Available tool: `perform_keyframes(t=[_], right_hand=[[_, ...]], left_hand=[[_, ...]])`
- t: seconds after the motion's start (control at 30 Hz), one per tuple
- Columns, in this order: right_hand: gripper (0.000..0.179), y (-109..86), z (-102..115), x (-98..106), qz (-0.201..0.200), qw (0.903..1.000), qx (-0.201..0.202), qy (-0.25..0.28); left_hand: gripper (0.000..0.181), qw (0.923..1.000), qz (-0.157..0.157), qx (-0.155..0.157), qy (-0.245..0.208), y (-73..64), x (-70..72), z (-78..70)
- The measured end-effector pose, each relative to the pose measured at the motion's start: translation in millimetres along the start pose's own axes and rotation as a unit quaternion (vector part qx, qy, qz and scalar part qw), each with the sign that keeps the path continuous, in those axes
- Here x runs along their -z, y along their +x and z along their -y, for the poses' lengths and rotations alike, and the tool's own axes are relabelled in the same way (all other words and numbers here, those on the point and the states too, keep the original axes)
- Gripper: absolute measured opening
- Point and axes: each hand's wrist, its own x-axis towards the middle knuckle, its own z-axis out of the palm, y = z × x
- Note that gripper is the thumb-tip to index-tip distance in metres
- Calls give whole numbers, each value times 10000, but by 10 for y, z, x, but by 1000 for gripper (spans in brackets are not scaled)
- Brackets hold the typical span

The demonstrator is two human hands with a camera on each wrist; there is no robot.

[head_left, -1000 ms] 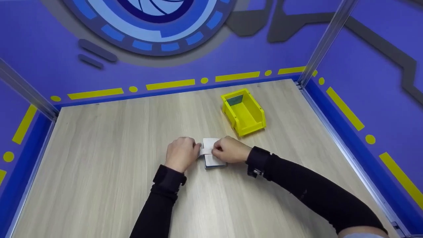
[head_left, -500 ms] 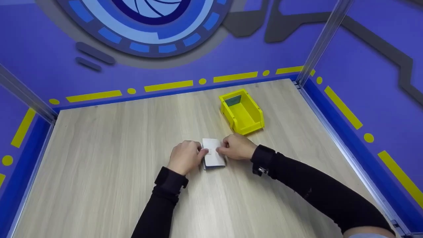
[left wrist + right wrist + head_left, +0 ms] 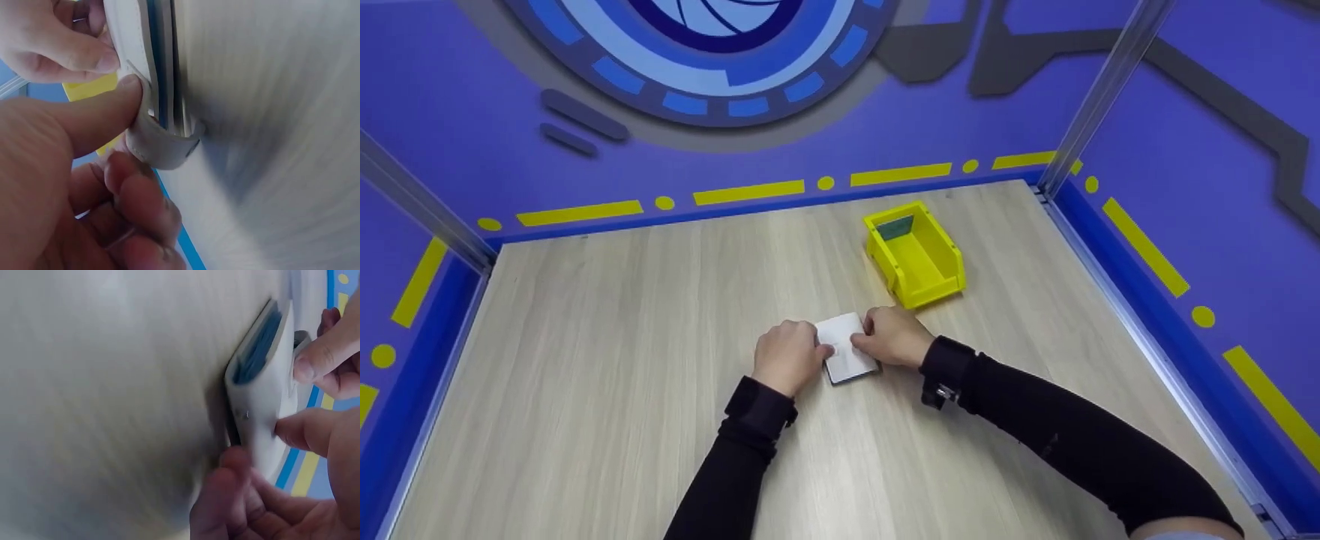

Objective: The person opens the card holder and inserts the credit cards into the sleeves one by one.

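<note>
A small white card holder (image 3: 849,360) lies on the wooden table between my hands, its cover facing up. Blue inner leaves (image 3: 260,349) show at its end in the right wrist view. From its left side a short curved strap (image 3: 163,147) loops out, with a dark fastener spot near its end. My left hand (image 3: 787,356) has its thumb pressed on the strap's base, with curled fingers beside the loop. With thumb above and forefinger at the lower edge, my right hand (image 3: 894,335) pinches the holder's right side, where a small metal stud (image 3: 245,414) is seen.
A yellow open-fronted bin (image 3: 919,259) stands just beyond my right hand, with a grey-green panel on its back inner wall. Blue-purple printed walls (image 3: 720,169) enclose the table (image 3: 585,360) at the back and both sides.
My right hand has moved from over the cover to the right edge. The left thumb has come onto the strap's base, and the holder has turned slightly counterclockwise.
</note>
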Motion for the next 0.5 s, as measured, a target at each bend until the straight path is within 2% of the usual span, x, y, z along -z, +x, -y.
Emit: perform_keyframes(t=[0.13, 0.27, 0.33, 0.4, 0.5], right_hand=[[24, 21, -8, 14, 111, 9968, -236, 757], [28, 5, -33, 61, 451, 9858, -466, 1548], [29, -24, -9, 116, 570, 9815, -460, 1771], [25, -65, 40, 193, 572, 9822, -290, 1765], [19, -119, 130, 330, 320, 9904, 168, 1336]], left_hand=[[37, 9998, -16, 110, 137, -7, -9, -20], [42, 9995, 9, 192, 262, -18, -19, -39], [48, 9991, 7, 242, 337, -22, -10, -41], [53, 9990, -50, 271, 344, -24, 7, -34], [52, 9987, -344, 211, 305, -36, 46, -24]])
